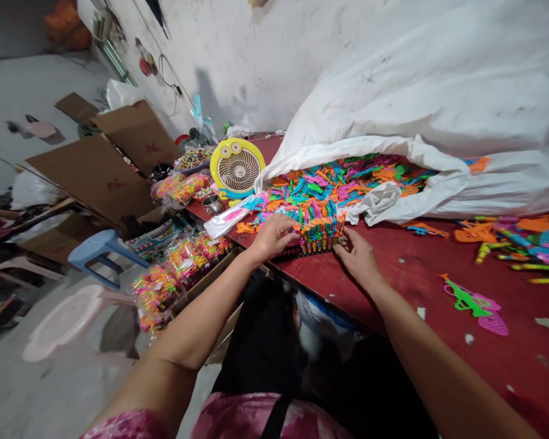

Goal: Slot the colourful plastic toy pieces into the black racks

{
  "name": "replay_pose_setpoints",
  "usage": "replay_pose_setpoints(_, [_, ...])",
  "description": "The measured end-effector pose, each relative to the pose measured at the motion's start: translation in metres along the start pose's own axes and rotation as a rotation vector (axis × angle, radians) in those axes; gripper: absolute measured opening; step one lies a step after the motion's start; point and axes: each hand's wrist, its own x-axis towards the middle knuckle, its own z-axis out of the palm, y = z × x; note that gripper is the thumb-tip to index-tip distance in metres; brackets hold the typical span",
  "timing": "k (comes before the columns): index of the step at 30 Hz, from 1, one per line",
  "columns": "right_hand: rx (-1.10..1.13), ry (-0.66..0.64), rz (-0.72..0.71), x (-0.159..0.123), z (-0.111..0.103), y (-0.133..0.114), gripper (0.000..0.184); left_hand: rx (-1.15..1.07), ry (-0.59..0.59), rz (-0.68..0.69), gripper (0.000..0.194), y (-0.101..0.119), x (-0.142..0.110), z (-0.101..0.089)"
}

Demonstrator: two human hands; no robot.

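A dark tray (297, 252) holding a row of upright colourful toy tubes (321, 231) stands at the near edge of the red table (412, 274). My left hand (272, 235) grips the tray's left end, fingers curled over the tubes. My right hand (357, 253) rests against its right end, fingers bent around the corner. Behind the tray, a big white sack (421, 116) lies open, spilling bright plastic toy parts (333, 183).
A yellow desk fan (236, 167) stands at the table's far left. Bags of coloured toys (178, 262) fill cardboard boxes (96, 177) on the floor left, near a blue stool (98, 247) and a pink stool (68, 320). Loose toy pistols (473, 302) lie right.
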Motion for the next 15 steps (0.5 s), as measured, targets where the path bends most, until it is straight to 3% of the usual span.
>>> replay_pose_setpoints(4, [0.026,0.043,0.04,-0.001,0.002,0.005,0.053,0.072,0.32,-0.059,0.042,0.018,-0.024,0.018])
replay_pose_setpoints(7, [0.049,0.051,0.057,0.001,0.002,0.007,0.043,0.105,0.619,-0.263,0.029,0.03,-0.051,0.045])
replay_pose_setpoints(8, [0.061,0.048,0.057,0.001,0.001,0.007,0.039,0.07,0.629,-0.33,0.025,0.032,-0.058,0.055])
replay_pose_setpoints(11, [0.08,0.056,0.078,0.001,0.0,0.004,0.035,-0.03,0.511,-0.456,0.024,0.029,-0.067,0.081])
replay_pose_setpoints(15, [0.127,0.068,0.125,0.0,-0.001,-0.002,0.033,-0.067,0.419,-0.534,0.016,0.019,-0.055,0.093])
